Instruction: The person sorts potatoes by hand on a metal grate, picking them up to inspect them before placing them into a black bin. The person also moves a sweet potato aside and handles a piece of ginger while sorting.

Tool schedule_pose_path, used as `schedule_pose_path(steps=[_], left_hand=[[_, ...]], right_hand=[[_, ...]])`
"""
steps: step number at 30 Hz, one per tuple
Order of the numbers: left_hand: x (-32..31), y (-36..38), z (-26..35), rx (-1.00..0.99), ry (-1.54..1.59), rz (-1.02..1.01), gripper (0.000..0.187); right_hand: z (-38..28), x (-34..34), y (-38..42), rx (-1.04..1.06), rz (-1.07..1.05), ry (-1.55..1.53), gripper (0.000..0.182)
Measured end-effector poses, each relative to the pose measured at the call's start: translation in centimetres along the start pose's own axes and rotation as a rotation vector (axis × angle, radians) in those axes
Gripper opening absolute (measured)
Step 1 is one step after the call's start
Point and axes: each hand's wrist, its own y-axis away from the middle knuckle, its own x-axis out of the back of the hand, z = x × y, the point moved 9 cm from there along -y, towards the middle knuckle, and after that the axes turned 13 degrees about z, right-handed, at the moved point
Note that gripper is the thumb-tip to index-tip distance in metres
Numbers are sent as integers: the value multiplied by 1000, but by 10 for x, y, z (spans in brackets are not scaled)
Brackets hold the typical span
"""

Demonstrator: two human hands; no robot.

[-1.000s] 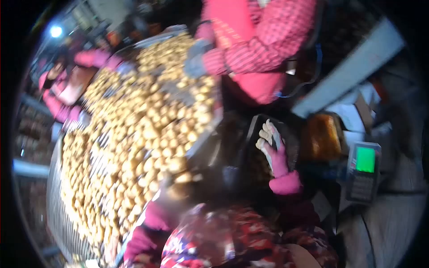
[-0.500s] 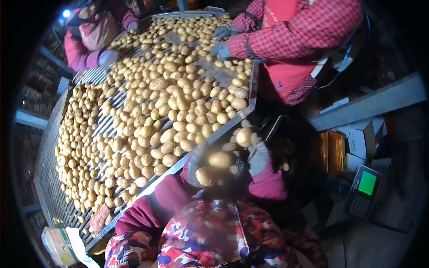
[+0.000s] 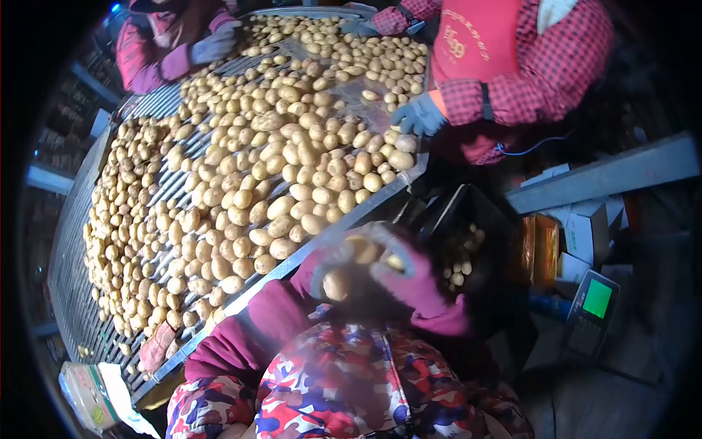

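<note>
Many potatoes [image 3: 292, 154] cover a slatted metal table [image 3: 73, 249]. My left hand [image 3: 325, 269], in a grey glove, is closed around a potato [image 3: 337, 285] near my chest, beside the table's metal edge. Just right of it, my gloved right hand [image 3: 395, 256] has its fingers bent around a smaller potato [image 3: 395, 263]. A further potato [image 3: 364, 249] lies between the two hands, blurred; which hand bears it I cannot tell.
A co-worker's gloved hand [image 3: 420, 115] touches the table's right corner; another co-worker's glove [image 3: 213, 45] is at the far left. Right of my hands stands a dark bin [image 3: 457, 212] with potatoes inside. A scale display [image 3: 597, 299], cartons [image 3: 585, 234] and a metal beam [image 3: 607, 172] are further right.
My right hand has moved down and left, closer to my left hand. The right co-worker's near hand has moved to the table corner. The left co-worker's hand has shifted up and right.
</note>
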Motion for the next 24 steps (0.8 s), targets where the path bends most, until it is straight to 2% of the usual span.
schedule_pose_path(steps=[1,2,3,4,5,6,7,8,9,11,12,13,14,15,16,17,18,19,20,21,24], left_hand=[[-8,0,-1,37,-27,-55,51],[-14,6,4,4,-171,-85,46],[6,-3,-22,79,-263,-53,47],[12,-8,-39,127,-344,-77,46],[16,-11,-56,174,-426,-97,45],[21,-15,-73,191,-433,-124,45],[25,-21,-83,98,-510,-166,46],[14,-22,-79,1,-582,-204,49],[5,-18,-83,11,-583,-218,49],[-47,4,-62,276,-177,-159,56],[-49,9,-64,462,-117,-43,64],[-33,-2,-81,454,-73,-33,65],[-25,-9,-95,487,-13,-41,66],[-22,-12,-102,524,46,-44,67],[-25,-11,-102,534,37,-44,67],[-41,-7,-96,518,47,-167,64],[-56,-4,-91,496,58,-295,63],[-62,-5,-94,501,50,-305,63],[-66,-7,-94,372,-158,-340,58],[-69,-8,-91,236,-362,-370,56],[-74,0,-89,135,-493,-458,57]], right_hand=[[-11,-7,2,68,-67,151,62],[-7,-13,8,48,-57,173,64],[2,-15,19,25,-44,200,66],[16,-12,31,-82,-43,154,63],[20,-4,45,-101,-16,173,63],[28,5,60,-210,39,3,60],[39,13,71,-309,94,-173,57],[48,30,81,-269,150,-121,54],[82,42,106,-648,366,-543,53],[128,82,143,-916,756,-614,39],[177,83,172,-947,744,-883,32],[216,88,194,-959,718,-1155,25],[183,96,183,-1043,608,-1220,20],[187,85,179,-1039,612,-1226,20],[170,55,159,-835,422,-1609,26],[151,44,152,-585,216,-1957,31],[188,30,194,-782,357,-1329,49],[145,37,177,-771,318,-472,69],[151,15,174,-611,165,-311,78],[183,-3,181,-533,234,-566,76],[153,11,161,-565,294,-385,76]])
